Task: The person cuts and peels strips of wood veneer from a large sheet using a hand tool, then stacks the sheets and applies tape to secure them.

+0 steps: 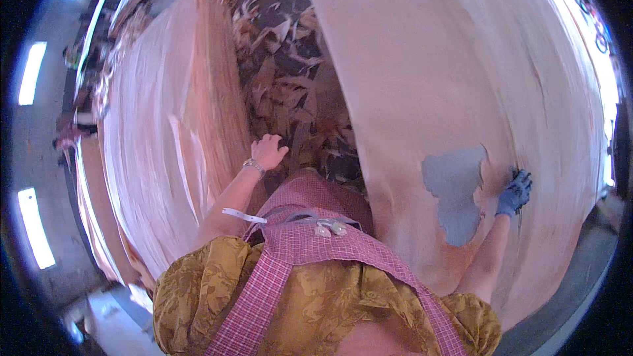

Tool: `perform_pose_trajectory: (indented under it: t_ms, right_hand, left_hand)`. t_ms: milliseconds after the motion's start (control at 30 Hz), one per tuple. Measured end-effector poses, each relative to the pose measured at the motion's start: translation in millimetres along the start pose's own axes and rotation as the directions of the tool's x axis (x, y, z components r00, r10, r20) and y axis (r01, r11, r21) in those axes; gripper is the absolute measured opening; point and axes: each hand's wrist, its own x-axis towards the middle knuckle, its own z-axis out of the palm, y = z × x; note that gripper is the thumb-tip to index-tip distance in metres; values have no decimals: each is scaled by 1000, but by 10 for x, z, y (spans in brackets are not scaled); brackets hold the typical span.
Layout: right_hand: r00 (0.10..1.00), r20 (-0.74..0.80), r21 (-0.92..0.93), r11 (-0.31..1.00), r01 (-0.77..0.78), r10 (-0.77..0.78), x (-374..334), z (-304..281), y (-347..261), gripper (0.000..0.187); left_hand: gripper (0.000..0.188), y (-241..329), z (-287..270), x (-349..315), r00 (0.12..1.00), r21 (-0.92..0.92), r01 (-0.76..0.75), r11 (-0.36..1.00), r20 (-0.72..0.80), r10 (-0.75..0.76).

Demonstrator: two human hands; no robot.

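A broad pale wood veneer sheet [422, 79] lies spread out on my right. In it is a ragged-edged grey patch [455, 191], which looks like a torn gap with a grey surface beneath. Just right of that patch, my right hand [514, 192], in a dark blue glove, rests at the veneer with its fingers curled in. Whatever it may hold is hidden. My left hand [269, 151] is bare, with a bracelet at the wrist. It hovers beside the stacked veneer [217, 86] on my left, fingers apart and holding nothing.
Torn veneer scraps [290, 92] litter the dark floor between the stack and the sheet. My checked apron [316, 204] hangs in that gap, with a white strip [244, 215] at its left edge. Bright windows [31, 72] line the far left wall.
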Motion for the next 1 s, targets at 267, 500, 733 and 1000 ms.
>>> perform_pose_trajectory:
  t_ms: [267,500,733,1000]
  right_hand:
    - [885,-376,190,911,365,-276,1410,-954,-1273,38]
    - [560,-553,236,529,815,-616,956,-2605,-4484,44]
    - [590,-519,443,396,804,-618,1258,-2525,-5697,37]
    - [674,-380,576,409,708,-634,1199,-2463,-5751,34]
  left_hand:
    - [49,-458,524,265,980,-150,37,988,199,-7]
    - [55,-764,1455,1157,954,-213,-58,975,277,118]
    - [54,-1094,2662,2839,981,-449,-158,879,30,192]
    - [63,-879,2762,4708,929,-174,-221,960,262,261]
